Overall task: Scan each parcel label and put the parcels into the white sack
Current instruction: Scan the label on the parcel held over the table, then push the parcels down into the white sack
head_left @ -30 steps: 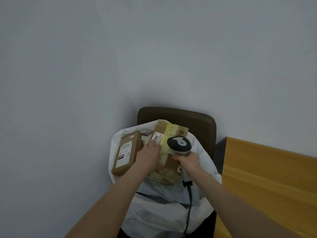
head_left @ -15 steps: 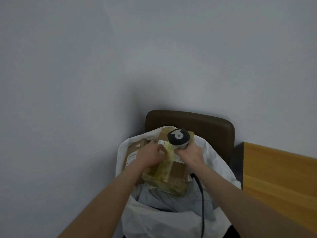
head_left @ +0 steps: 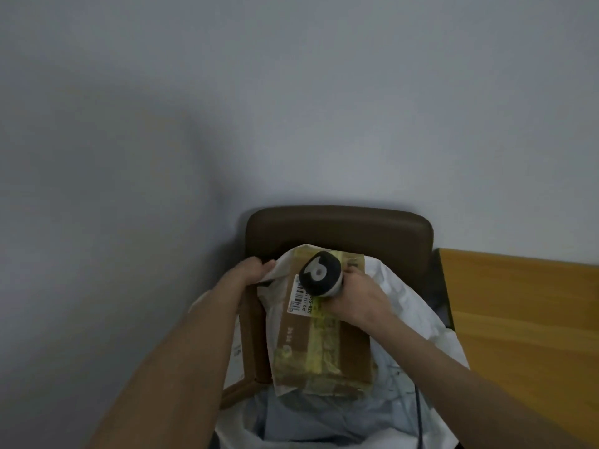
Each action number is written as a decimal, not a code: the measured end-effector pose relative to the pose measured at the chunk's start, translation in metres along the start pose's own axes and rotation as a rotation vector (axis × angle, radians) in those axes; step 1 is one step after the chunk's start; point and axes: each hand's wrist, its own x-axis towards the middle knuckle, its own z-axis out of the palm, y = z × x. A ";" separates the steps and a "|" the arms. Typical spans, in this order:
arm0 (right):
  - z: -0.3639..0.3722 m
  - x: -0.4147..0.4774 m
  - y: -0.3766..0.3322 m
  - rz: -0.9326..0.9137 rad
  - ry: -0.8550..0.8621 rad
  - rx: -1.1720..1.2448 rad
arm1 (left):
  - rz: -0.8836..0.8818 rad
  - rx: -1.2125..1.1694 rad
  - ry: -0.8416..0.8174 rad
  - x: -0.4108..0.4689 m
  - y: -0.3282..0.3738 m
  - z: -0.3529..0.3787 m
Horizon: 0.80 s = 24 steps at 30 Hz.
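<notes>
Head view: the parcel (head_left: 324, 345) is seen lying in the mouth of the sack (head_left: 421, 306), beneath the scanner (head_left: 319, 273), which is gripped by the right hand (head_left: 356, 299). The sack's rim is pinched by the left hand (head_left: 248, 270) and is best pulled wide so the parcel can be slid down. Two parcels are counted, the second parcel (head_left: 252, 335) lying leftward; one sack; one scanner.

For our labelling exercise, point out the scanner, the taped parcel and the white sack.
scanner (head_left: 319, 273), head view, round top.
taped parcel (head_left: 324, 348), head view, yellow tape.
white sack (head_left: 413, 304), head view, right side.
</notes>
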 end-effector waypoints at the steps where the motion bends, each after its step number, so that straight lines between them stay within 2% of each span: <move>1: 0.000 0.000 0.000 -0.005 -0.012 -0.013 | 0.003 0.025 -0.017 0.005 -0.002 0.005; 3: 0.002 -0.001 -0.001 -0.004 -0.027 -0.026 | 0.013 0.020 0.037 0.012 -0.005 0.011; 7: 0.004 -0.002 -0.002 0.001 -0.031 -0.065 | 0.083 -0.241 0.292 0.007 0.009 -0.007; 10: 0.009 -0.005 -0.006 -0.016 -0.036 -0.089 | 0.201 -0.295 0.485 -0.014 0.042 -0.043; 12: 0.014 -0.008 -0.009 -0.028 -0.022 -0.095 | 0.263 -0.348 0.522 -0.028 0.060 -0.061; 16: 0.014 -0.006 -0.008 -0.033 -0.047 -0.030 | 0.321 -0.437 0.437 -0.050 0.043 -0.060; 19: 0.009 -0.008 -0.009 -0.008 -0.049 0.068 | 0.170 -0.428 0.503 -0.073 0.002 -0.038; 24: -0.001 -0.035 -0.014 -0.050 -0.025 0.108 | -0.206 -0.211 0.637 -0.135 -0.055 0.018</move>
